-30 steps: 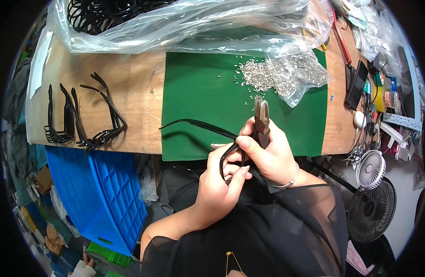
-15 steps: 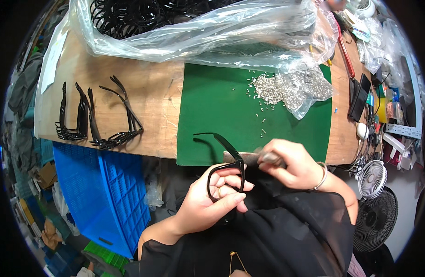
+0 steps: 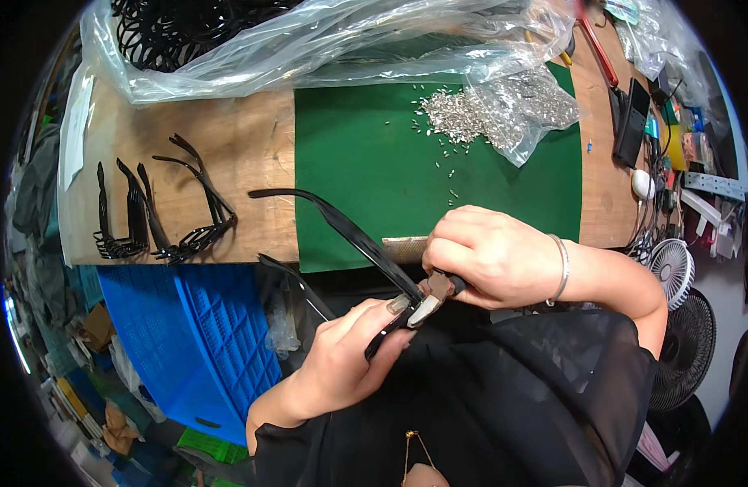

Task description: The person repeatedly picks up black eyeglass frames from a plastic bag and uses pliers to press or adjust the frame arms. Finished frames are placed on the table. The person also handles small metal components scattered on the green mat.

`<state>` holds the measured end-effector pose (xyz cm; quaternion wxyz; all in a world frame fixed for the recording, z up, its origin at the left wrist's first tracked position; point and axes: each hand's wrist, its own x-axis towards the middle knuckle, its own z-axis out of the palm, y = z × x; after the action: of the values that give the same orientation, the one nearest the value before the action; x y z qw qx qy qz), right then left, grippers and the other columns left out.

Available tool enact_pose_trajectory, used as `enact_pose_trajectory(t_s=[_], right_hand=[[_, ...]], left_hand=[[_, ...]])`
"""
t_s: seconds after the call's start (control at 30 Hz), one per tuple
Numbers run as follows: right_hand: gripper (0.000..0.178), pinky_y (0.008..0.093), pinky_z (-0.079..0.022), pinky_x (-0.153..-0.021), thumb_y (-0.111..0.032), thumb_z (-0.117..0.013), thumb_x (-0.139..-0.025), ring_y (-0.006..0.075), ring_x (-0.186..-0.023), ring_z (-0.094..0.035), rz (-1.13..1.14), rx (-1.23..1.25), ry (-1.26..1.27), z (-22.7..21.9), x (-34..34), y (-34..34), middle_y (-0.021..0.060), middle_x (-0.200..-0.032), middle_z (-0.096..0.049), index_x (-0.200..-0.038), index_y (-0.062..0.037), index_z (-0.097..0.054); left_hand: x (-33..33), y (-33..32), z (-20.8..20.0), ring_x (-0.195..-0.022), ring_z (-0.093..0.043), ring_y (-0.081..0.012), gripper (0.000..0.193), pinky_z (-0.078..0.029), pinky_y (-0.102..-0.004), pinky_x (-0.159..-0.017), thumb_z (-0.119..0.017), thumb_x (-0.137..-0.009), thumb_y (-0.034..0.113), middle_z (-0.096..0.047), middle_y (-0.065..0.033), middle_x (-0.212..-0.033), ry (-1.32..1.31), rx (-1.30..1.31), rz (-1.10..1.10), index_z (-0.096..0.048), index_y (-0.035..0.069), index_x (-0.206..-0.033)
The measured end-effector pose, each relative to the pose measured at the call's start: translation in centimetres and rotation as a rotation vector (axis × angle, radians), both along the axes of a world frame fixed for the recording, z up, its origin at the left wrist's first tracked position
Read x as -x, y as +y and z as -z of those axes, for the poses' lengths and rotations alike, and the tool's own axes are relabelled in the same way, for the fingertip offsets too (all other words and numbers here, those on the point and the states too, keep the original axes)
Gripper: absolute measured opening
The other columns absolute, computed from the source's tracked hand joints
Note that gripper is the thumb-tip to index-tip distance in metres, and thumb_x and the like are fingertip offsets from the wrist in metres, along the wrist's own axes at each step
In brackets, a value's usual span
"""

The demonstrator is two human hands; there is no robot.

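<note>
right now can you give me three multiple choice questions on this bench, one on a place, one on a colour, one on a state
1. Where do the finished black eyeglass frames lie?
A. on the bare wooden bench top left of the mat
B. on the blue crate
C. inside the small bag of metal parts

2. What colour is the mat?
A. red
B. green
C. grey

3. How does the left hand stand?
A. flat on the bench top
B. closed on the black frame in work
C. resting on the fan

Answers:
1. A: the frames sit in a row on the wooden bench top, left of the mat.
2. B: the mat is plain green.
3. B: its fingers grip the frame while the right hand presses pliers to it.
</note>
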<state>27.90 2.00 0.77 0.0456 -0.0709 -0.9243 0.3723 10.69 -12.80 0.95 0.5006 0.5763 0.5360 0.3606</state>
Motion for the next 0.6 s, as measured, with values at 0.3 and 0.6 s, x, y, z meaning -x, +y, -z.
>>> enact_pose_trajectory(t_s=[0.3, 0.6], right_hand=[[0.032, 0.0342, -0.042, -0.064, -0.016, -0.067, -0.061, 0.0234, -0.071, -0.053, 0.13, -0.167, -0.049, 1.2, 0.2, -1.3, 0.0072, -0.072, -0.051, -0.086, -0.0034, -0.052], [0.026, 0.0341, -0.042, -0.062, -0.012, -0.067, -0.069, 0.0288, -0.069, -0.051, 0.28, 0.097, -0.177, 1.9, -0.9, 0.3, 0.0125, -0.076, -0.05, -0.088, -0.0008, -0.053]], left_hand=[[0.4, 0.8, 0.1, -0.066, -0.06, -0.0248, 0.025, -0.049, -0.0299, -0.059, -0.058, -0.077, -0.002, -0.058, -0.0119, -0.08, -0.06, 0.195, -0.03, -0.053, -0.002, -0.101], [8.4, -1.5, 0.6, -0.069, -0.059, -0.0106, 0.03, -0.049, -0.0231, -0.062, -0.054, -0.083, 0.004, -0.062, -0.0131, -0.088, 0.014, 0.143, -0.35, -0.047, -0.01, -0.109]])
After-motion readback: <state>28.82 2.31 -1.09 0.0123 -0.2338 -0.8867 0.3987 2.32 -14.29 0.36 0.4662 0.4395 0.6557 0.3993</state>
